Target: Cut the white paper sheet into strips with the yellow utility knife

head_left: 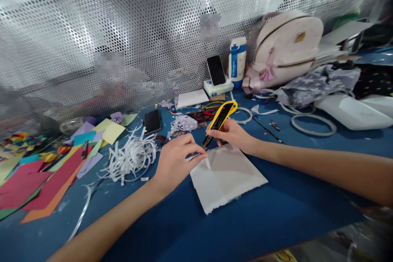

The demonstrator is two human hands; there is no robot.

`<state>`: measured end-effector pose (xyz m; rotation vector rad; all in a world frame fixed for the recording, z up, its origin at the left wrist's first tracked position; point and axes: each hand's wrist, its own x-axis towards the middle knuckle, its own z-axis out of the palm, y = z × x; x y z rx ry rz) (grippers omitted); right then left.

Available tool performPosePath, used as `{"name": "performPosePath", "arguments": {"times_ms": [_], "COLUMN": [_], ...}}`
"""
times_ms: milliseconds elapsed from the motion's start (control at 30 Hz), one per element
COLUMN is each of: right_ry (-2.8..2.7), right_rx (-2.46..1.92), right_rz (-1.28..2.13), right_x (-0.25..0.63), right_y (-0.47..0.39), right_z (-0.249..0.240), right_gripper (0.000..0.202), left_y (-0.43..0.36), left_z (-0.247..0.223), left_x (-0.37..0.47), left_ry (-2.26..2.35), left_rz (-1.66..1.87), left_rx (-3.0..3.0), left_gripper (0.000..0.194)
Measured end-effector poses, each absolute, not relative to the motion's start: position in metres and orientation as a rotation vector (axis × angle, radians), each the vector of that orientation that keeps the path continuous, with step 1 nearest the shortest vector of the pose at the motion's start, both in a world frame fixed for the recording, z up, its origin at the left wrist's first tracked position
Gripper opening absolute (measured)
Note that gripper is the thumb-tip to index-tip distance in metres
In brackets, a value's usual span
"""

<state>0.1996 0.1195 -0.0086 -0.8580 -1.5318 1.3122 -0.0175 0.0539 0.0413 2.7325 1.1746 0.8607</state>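
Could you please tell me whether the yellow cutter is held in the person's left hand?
No, the yellow cutter is in the right hand, while the left hand is near its lower tip.

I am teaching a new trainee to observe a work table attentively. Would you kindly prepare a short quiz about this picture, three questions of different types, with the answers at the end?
1. Which hand holds the yellow cutter?
2. True or false: the tangle of white strips lies between the left hand and the coloured papers.
3. Fill the gap: in the picture, the blue-and-white bottle stands just left of the pale ______.

Key
1. The right hand.
2. True.
3. Backpack.
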Motion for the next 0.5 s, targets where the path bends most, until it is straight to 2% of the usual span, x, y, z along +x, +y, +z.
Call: {"name": "performPosePath", "arguments": {"times_ms": [133, 233, 333, 400, 467, 500], "right_ry": [-1.542, -1.539, -1.521, -1.505, -1.490, -1.482], "right_rx": [-0.876, -0.882, -0.880, -0.880, -0.882, -0.885], "right_rz": [1.313, 1.319, 1.328, 1.333, 1.335, 1.332], "right_x": [0.202, 0.201, 0.199, 0.198, 0.198, 0.199], "right_y": [0.120, 0.119, 0.118, 0.117, 0.117, 0.117], "right_z": [-0.007, -0.006, -0.005, -0.005, -0.005, -0.005], "right_gripper": [0.038, 0.039, 0.042, 0.043, 0.044, 0.043], "left_y": [0.028, 0.010, 0.004, 0.009, 0.021, 0.030], "left_z": [0.093, 0.125, 0.146, 0.157, 0.166, 0.169], "left_x": [-0.019, -0.027, -0.041, -0.056, -0.074, -0.084], "left_ry": [1.073, 0.978, 1.093, 1.196, 1.391, 1.441], "left_rz": [1.019, 1.262, 1.445, 1.574, 1.395, 1.070], "left_rx": [2.639, 2.572, 2.552, 2.558, 2.670, 2.793], "left_gripper": [0.012, 0.015, 0.008, 0.009, 0.020, 0.026]}}
